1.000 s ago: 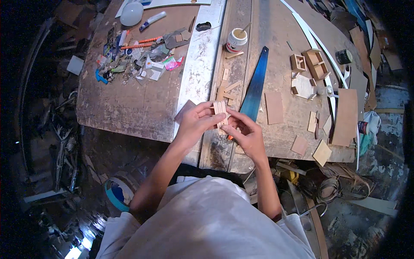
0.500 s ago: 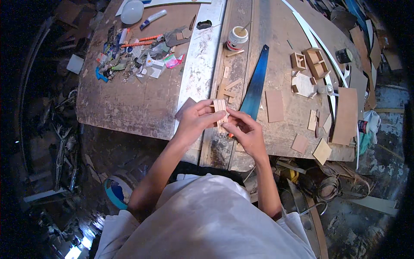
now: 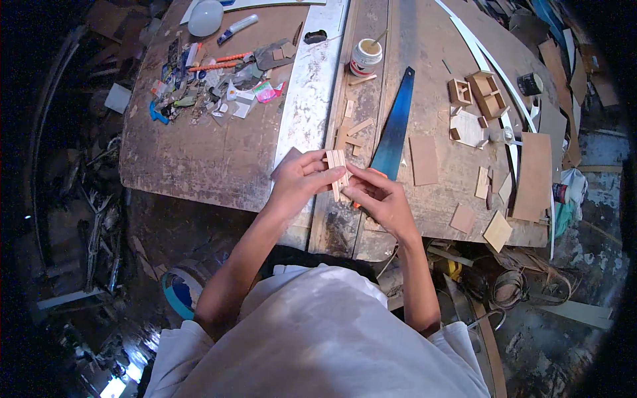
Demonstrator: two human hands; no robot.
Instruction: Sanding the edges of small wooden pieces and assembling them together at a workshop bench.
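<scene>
Between my two hands, above the near edge of the worktable, is a small bundle of pale wooden strips (image 3: 336, 159) lying side by side. My left hand (image 3: 302, 179) pinches it from the left, thumb across the front. From the right, the fingers of my right hand (image 3: 378, 194) close on its side and lower end. Just beyond my right hand lies a handsaw (image 3: 393, 123) with a blue blade and an orange handle, the handle partly hidden by that hand. Short wooden offcuts (image 3: 358, 128) lie on the table past the bundle.
An open glue tub (image 3: 365, 57) with a stick in it stands farther back. Small wooden boxes (image 3: 486, 95) and thin board pieces (image 3: 423, 160) sit to the right. Scraps and wrappers (image 3: 235, 93) litter the left. A white-painted strip (image 3: 308, 93) runs across the table.
Both hands still hold the wooden strips, which have tilted slightly and shifted a little. The whole view has moved very slightly; nothing on the table has visibly been displaced.
</scene>
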